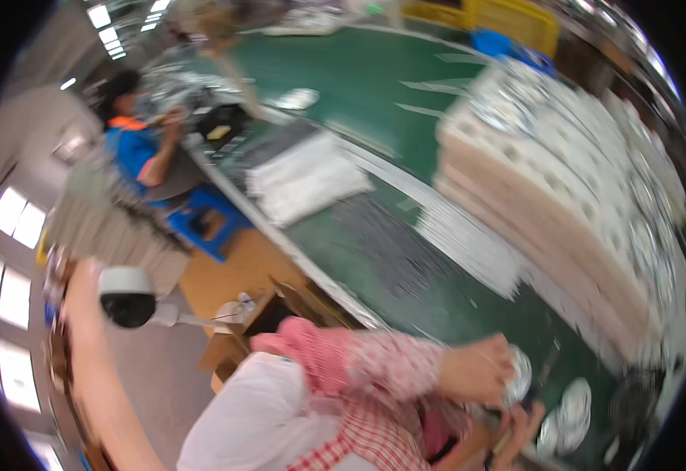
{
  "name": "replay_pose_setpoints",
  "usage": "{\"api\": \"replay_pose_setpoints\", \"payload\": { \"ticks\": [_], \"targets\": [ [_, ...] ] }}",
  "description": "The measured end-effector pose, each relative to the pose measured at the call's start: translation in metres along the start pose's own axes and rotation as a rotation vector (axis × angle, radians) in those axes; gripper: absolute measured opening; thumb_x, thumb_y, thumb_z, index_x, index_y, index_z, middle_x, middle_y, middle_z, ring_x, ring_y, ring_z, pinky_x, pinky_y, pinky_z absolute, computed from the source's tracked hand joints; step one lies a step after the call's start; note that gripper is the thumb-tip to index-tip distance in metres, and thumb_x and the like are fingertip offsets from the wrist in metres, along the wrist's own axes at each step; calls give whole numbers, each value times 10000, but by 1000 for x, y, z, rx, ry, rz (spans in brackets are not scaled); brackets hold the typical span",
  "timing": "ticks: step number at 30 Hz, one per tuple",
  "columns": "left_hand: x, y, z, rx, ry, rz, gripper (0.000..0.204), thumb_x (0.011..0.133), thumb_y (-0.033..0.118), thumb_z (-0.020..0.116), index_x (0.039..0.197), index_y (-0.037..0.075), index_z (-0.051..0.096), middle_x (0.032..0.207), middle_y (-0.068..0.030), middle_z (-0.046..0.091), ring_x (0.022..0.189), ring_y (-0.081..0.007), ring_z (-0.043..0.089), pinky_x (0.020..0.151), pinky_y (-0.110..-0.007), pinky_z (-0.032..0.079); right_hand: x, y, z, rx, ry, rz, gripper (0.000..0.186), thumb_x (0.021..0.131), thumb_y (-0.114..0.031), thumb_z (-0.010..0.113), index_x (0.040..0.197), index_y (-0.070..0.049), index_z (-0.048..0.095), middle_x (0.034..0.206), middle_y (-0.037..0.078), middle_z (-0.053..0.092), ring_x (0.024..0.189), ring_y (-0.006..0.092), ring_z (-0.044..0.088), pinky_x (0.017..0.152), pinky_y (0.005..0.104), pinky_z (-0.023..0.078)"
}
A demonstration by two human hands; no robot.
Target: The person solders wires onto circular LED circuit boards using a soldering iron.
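Observation:
At the lower right, my left hand (478, 370) is closed with bent fingers at the edge of a shiny, silvery round piece (520, 377). Just below it is my right hand (518, 432), its fingers close to the lower rim of that piece. Blur hides whether the right fingers grip it. A thin dark item (548, 364) shows beside the piece; its kind is unclear. More shiny, clear-looking pieces (569, 416) lie on the green tabletop (343, 263) to the right of my hands.
Tall stacked pale trays (539, 208) with shiny pieces on top line the table's right side. Bundles of white strips (468, 247) and dark grey strips (390, 243) lie ahead, beyond them a white stack (307, 180). A co-worker (135, 153) sits at the far left near a blue stool (208, 220). Cardboard boxes (280, 310) stand at the left.

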State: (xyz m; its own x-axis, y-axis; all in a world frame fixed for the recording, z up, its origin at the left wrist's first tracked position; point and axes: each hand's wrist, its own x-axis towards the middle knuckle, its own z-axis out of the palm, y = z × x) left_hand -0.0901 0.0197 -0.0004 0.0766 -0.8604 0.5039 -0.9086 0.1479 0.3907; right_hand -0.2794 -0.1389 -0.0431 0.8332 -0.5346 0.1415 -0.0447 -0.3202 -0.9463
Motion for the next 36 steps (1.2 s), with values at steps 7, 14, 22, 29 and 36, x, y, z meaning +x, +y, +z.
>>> {"api": "replay_pose_setpoints", "payload": {
  "ticks": [7, 14, 22, 29, 36],
  "targets": [
    [-32, -21, -42, -22, -44, -328, 113, 798, 160, 755, 737, 99, 683, 836, -14, 623, 843, -233, 567, 797, -404, 358, 25, -60, 1, -225, 16, -25, 282, 854, 12, 664, 1136, 12, 645, 958, 144, 698, 843, 227, 681, 754, 327, 524],
    [-15, -17, -6, -94, 111, -334, 177, 762, 113, 760, 639, 78, 638, 783, -1, 605, 794, -213, 566, 800, -383, 378, 21, -55, -7, -205, 7, -147, 164, 824, -4, 694, 987, 2, 685, 773, 106, 687, 576, 150, 629, 536, 275, 482],
    [-8, -11, 3, -20, 88, -298, 175, 721, 77, 761, 627, 65, 614, 816, -10, 615, 829, -216, 595, 836, -408, 399, 25, -48, -10, -213, -122, -220, 154, 804, -2, 675, 958, -7, 682, 692, 99, 657, 531, 191, 608, 512, 299, 472],
    [-5, -14, 6, -9, 75, -282, 180, 712, 58, 760, 627, 59, 602, 825, -20, 613, 812, -219, 596, 845, -415, 407, 29, -48, -7, -229, -107, -241, 127, 817, -19, 662, 940, -11, 693, 690, 90, 659, 527, 181, 609, 510, 291, 469],
    [0, -12, 7, 25, 35, -246, 162, 743, 79, 753, 657, 65, 617, 820, -17, 600, 822, -216, 593, 878, -420, 404, 39, -46, -19, -168, -203, -115, 130, 819, -10, 681, 947, 5, 699, 679, 84, 631, 517, 150, 563, 492, 292, 434]
  ]
}}
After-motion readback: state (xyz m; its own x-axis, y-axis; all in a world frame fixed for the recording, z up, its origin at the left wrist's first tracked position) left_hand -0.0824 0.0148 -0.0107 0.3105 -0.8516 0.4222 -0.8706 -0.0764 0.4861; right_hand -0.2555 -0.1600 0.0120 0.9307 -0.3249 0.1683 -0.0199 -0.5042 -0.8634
